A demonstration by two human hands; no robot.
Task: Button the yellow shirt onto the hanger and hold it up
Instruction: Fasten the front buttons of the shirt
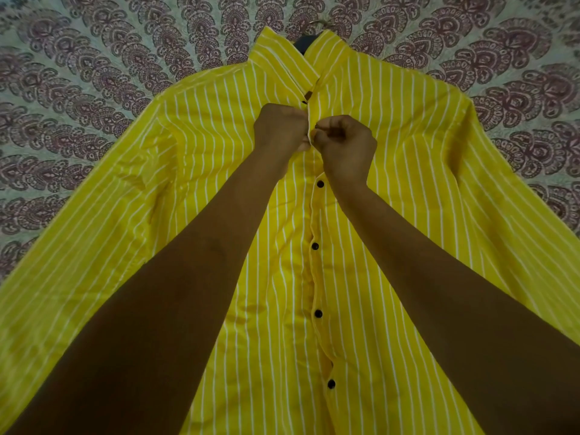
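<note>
A yellow shirt [392,158] with thin white stripes lies flat, collar at the far end, sleeves spread out to both sides. Several black buttons run down its front placket and look fastened. A dark hanger [303,42] shows inside the collar, its metal hook poking out above. My left hand [279,128] grips the left edge of the placket just below the collar. My right hand [343,141] pinches the right edge of the placket against it. The button between my fingers is hidden.
The shirt lies on a bedspread [94,73] printed with maroon paisley shapes on a pale ground, which fills the view around the shirt. My forearms cross the lower half of the shirt.
</note>
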